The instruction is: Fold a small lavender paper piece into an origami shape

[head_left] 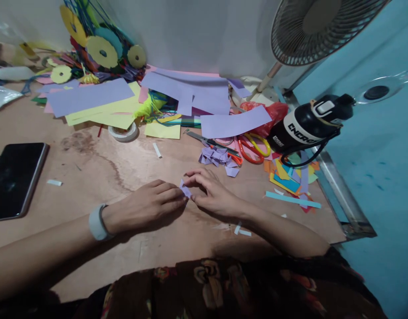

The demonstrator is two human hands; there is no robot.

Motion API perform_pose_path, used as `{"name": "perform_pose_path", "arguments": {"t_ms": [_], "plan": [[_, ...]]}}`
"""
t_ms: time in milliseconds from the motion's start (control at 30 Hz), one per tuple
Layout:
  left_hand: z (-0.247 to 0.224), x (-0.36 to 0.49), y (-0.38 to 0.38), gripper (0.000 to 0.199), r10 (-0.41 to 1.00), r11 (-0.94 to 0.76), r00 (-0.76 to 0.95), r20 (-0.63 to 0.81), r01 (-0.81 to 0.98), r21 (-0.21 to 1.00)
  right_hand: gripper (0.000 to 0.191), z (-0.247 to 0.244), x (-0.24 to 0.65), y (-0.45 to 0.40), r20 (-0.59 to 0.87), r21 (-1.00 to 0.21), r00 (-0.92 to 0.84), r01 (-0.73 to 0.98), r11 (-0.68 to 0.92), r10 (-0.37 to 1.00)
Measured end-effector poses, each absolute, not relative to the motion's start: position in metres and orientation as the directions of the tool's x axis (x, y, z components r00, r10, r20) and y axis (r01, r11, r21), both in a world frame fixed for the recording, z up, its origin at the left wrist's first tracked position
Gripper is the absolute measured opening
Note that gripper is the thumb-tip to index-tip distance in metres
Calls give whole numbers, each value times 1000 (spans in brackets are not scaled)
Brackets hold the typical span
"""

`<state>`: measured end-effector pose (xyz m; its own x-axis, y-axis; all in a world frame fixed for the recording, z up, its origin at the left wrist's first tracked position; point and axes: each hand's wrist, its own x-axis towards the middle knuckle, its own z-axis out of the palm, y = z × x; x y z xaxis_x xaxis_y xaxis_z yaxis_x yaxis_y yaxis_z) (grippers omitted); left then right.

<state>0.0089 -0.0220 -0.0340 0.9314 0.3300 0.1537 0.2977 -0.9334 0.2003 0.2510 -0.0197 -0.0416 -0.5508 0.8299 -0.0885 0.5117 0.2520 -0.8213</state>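
Between my two hands, a little above the table, is a small folded piece of purple paper (185, 189). My left hand (154, 201) pinches its left side, palm down, with the fingers pressed together. On the other side my right hand (212, 192) has its thumb and fingertips at the paper's right edge, the fingers curved. Just beyond my right hand lies a heap of purple paper pieces (214, 156), and one loose purple piece (232, 171) sits at its near side. Scissors with red and yellow handles (252, 149) rest behind the heap.
A black bottle (306, 124) lies tilted at the right, near a fan (320, 26). Paper scraps (288, 177) are piled below it. Purple sheets (204, 88), a tape roll (123, 133) and yarn (152, 104) line the back. A phone (18, 179) lies left.
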Motion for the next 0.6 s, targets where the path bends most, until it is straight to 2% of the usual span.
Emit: {"name": "perform_pose_path", "arguments": {"t_ms": [300, 600], "plan": [[-37, 9, -22, 26, 323, -939, 932, 167, 293, 182, 44, -44, 256, -16, -56, -851, -584, 451, 267, 810], [-34, 10, -20, 28, 329, -932, 923, 199, 284, 224, 43, -39, 265, -9, -91, -879, -663, 405, 253, 743]]}}
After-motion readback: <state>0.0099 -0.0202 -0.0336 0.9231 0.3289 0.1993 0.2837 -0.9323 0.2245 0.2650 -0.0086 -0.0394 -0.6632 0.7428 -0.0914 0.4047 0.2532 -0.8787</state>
